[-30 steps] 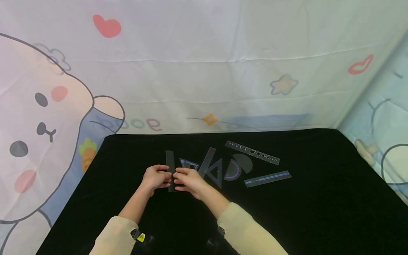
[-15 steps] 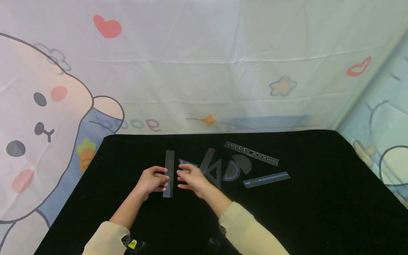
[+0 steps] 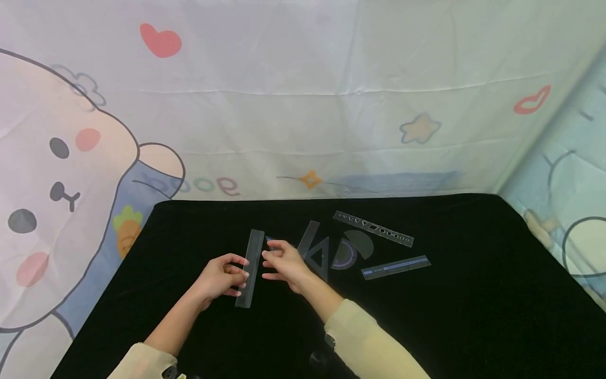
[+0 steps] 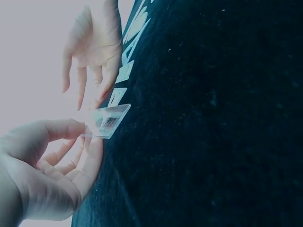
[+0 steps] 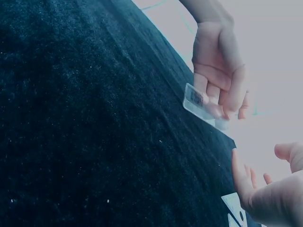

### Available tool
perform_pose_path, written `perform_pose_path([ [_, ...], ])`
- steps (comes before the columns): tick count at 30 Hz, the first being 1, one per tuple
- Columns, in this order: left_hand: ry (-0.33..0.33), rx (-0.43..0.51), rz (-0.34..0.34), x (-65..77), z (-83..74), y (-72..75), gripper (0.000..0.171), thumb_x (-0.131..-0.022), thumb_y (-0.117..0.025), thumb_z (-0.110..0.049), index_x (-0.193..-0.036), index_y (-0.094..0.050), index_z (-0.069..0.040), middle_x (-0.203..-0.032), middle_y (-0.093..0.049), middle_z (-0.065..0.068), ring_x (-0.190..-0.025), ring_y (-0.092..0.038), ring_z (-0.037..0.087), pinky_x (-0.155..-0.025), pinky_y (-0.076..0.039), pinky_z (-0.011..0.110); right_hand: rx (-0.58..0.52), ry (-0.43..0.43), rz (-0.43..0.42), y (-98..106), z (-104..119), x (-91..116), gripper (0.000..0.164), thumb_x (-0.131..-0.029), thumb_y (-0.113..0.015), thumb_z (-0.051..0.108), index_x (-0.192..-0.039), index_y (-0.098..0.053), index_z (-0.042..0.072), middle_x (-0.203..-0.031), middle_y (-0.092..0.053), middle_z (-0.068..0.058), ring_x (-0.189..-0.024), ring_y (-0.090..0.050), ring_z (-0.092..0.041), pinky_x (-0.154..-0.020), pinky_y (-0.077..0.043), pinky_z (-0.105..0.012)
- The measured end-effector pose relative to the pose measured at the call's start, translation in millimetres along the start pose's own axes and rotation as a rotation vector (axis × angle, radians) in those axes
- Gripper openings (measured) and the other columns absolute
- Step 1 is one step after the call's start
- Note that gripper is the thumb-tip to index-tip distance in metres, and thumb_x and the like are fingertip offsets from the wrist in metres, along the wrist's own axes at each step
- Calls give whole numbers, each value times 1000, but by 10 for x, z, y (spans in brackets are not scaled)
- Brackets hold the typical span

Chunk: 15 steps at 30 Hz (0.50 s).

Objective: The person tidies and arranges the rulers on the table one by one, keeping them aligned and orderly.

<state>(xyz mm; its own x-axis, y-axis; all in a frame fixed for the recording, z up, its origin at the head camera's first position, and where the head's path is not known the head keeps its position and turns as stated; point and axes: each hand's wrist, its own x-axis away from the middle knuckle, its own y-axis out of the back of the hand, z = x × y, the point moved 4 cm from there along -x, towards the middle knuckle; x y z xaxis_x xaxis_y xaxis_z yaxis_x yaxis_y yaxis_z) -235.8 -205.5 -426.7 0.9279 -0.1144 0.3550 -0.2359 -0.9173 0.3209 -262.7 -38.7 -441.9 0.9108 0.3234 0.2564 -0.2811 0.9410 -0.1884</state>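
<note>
My left hand (image 3: pixel 220 279) pinches a clear plastic ruler (image 3: pixel 253 252) between thumb and fingers. The ruler tilts slightly, its far end leaning right. In the left wrist view the thumb of the left hand (image 4: pixel 47 165) lies over the ruler (image 4: pixel 111 118), which is raised off the cloth. Just right of the ruler, my right hand (image 3: pixel 291 266) hovers with loosely bent fingers and holds nothing. In the right wrist view a gap shows between thumb and fingers of that right hand (image 5: pixel 277 198). A blue-marked set square (image 3: pixel 269 239) is mostly hidden behind it.
Right of the hands lie a short clear ruler (image 3: pixel 310 234), a clear triangle (image 3: pixel 325 258), a purple-marked protractor (image 3: pixel 342 258), a plain half-disc (image 3: pixel 362 243), a stencil ruler (image 3: pixel 374 228) and a blue-striped ruler (image 3: pixel 396 267). Black cloth (image 3: pixel 473 316) covers the table before a printed curtain (image 3: pixel 303 105).
The left hand has drawn the ruler away from the right hand's fingers, toward the near left, and tilted it. The right hand has let go and stays almost in place.
</note>
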Motion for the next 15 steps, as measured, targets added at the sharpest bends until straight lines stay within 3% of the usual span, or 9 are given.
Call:
perform_pose_path([
  [6, -36, -20, 58, 127, 4, -6, 36, -86, -59, -8, -120, -49, -4, -94, -61, 13, -80, -60, 22, -67, -56, 36, -26, 26, -3, -19, 18, -6, 43, -91, -57, 19, -131, -42, 11, -114, -54, -14, -93, -62, -21, -73, -56, -34],
  [15, -31, -23, 97, 255, 45, 27, 35, -86, -60, -8, -119, -49, -4, -95, -60, 13, -81, -60, 23, -67, -55, 36, -6, 84, -42, -72, 61, 14, 30, -91, -56, 13, -119, -46, 9, -101, -56, -13, -82, -61, -18, -67, -57, -33],
])
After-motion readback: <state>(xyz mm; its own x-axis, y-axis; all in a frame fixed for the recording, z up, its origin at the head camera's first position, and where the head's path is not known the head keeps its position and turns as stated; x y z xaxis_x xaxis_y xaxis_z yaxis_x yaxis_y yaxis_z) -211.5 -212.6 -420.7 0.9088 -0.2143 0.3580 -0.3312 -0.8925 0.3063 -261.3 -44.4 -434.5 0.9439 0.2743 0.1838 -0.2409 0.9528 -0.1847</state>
